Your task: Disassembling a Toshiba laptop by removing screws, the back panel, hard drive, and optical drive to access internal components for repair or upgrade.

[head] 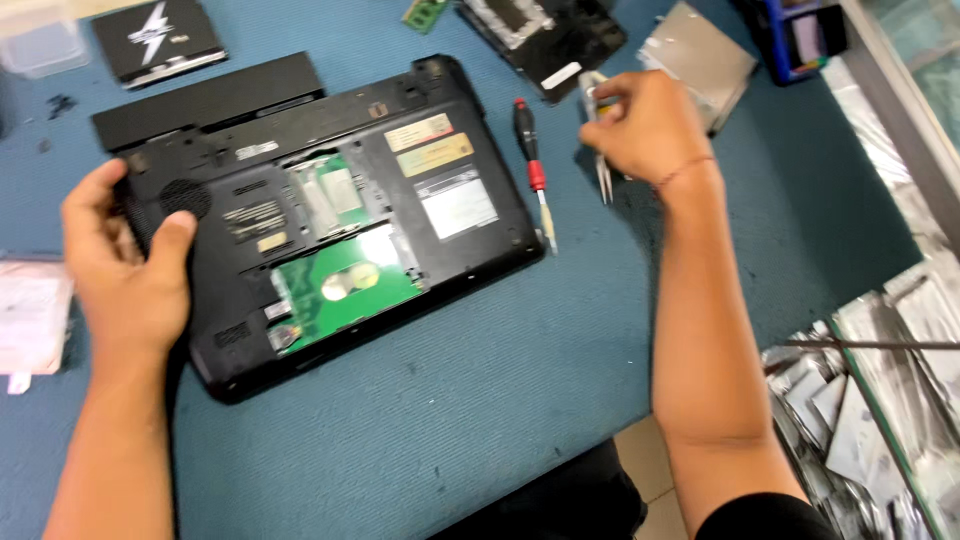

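Observation:
A black laptop [330,215] lies upside down on the blue mat, its bottom covers off and a green circuit board [350,285] exposed. My left hand [125,265] grips the laptop's left edge, thumb on top by a round vent. My right hand [645,125] is to the right of the laptop, closed on metal tweezers [603,175] whose tips point down at the mat. A screwdriver [533,165] with a black and red handle lies between the laptop and my right hand.
A long black battery [210,100] rests against the laptop's far edge. A black drive [158,38], a removed black cover [550,35] and a silver optical drive [705,60] lie at the back. Silver bags [870,400] fill a glass case at right.

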